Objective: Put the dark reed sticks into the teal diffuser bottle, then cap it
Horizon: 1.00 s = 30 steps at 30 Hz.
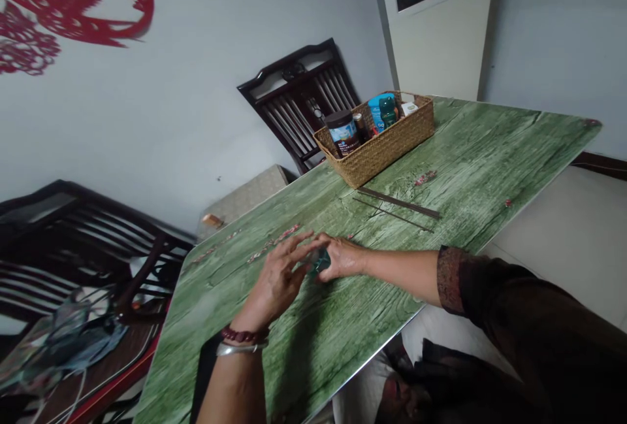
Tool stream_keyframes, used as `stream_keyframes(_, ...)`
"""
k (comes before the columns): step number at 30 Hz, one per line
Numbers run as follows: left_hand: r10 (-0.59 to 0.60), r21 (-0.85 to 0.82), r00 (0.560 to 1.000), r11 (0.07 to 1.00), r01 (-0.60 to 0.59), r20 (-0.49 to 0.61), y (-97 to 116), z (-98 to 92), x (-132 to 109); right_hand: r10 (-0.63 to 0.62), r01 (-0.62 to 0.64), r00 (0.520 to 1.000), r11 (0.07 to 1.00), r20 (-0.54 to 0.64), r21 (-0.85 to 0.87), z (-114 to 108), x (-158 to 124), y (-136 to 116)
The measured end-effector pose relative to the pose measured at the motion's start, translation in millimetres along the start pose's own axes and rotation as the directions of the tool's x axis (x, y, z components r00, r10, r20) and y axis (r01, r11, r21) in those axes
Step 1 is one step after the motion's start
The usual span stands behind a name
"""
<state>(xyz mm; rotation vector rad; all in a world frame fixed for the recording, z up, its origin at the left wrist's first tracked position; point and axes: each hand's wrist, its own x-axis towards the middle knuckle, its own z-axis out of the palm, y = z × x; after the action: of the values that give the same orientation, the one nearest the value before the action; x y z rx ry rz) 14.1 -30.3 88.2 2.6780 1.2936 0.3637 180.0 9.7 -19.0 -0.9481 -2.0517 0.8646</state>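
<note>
My right hand [345,257] is curled round a small, dark green, glassy-looking object [321,260] just above the green table. Most of that object is hidden by the fingers, so its exact kind does not show. My left hand [281,275] comes in from the left with its fingers stretched out and apart, their tips close to the object. Whether those fingertips touch it I cannot tell. A red bead bracelet [245,336] and a silver bangle [241,348] circle my left wrist.
A woven basket [392,153] stands at the table's far edge, holding a dark-lidded jar [344,135], a green bottle [388,112] and other packs. Thin dark sticks [399,202] lie before it. A dark object [206,372] lies by my left forearm. Wooden chairs [313,94] stand behind.
</note>
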Motion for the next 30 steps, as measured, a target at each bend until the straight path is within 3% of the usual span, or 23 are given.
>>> stream_keyframes(2, 0.039, 0.000, 0.999, 0.999, -0.039, -0.037, 2, -2.1, 0, 0.005, -0.005, 1.000, 1.000, 0.020, 0.007, -1, -1, 0)
stream_keyframes(6, -0.156, 0.136, 0.986, 0.977, 0.164, -0.066, 3, -0.2, 6, 0.073, -0.071, 0.997, 0.996, 0.032, -0.051, -4, -3, -2)
stream_keyframes(8, -0.143, 0.123, 0.990, 0.982, 0.144, -0.015, 2, 2.0, 9, 0.068, -0.067, 0.998, 0.995, 0.011, -0.075, -3, -4, -3)
stream_keyframes(10, -0.039, 0.036, 0.999, 0.999, 0.038, 0.023, 2, 2.7, 9, 0.064, -0.065, 0.998, 0.995, -0.013, -0.072, -2, -4, -3)
stream_keyframes(12, 0.032, -0.055, 0.999, 0.998, -0.032, -0.008, 2, 1.5, 4, 0.063, -0.065, 0.997, 0.997, -0.046, -0.051, 1, -3, -2)
stream_keyframes(14, 0.003, -0.150, 0.994, 0.988, -0.019, -0.105, 4, -1.1, -6, 0.080, -0.082, 0.995, 0.996, -0.067, -0.027, 3, -2, -1)
stream_keyframes(16, -0.110, -0.322, 0.973, 0.946, 0.041, -0.201, 7, -4.1, -21, 0.107, -0.107, 0.992, 0.994, -0.069, 0.001, 3, -1, -2)
stream_keyframes(18, -0.252, -0.557, 0.936, 0.827, 0.078, -0.244, 9, -5.8, -39, 0.121, -0.118, 0.987, 0.992, -0.103, 0.037, -4, -1, -7)
stream_keyframes(21, -0.430, -0.861, 0.867, 0.508, 0.002, -0.252, 11, -2.5, -65, 0.140, -0.109, 0.949, 0.986, -0.283, 0.124, -29, -4, -27)
stream_keyframes(24, -0.518, -0.977, 0.839, 0.202, -0.068, -0.166, 10, 13.0, -81, 0.110, -0.009, 0.920, 0.965, -0.376, 0.261, -64, -15, -54)
stream_keyframes(27, -0.622, -0.997, 0.783, 0.073, 0.028, -0.024, 9, 42.1, -84, 0.114, 0.044, 0.925, 0.916, -0.363, 0.398, -85, -33, -67)
stream_keyframes(30, -0.729, -0.987, 0.683, 0.069, 0.143, 0.048, 10, 73.2, -81, 0.269, -0.124, 0.928, 0.875, -0.257, 0.469, -74, -55, -54)
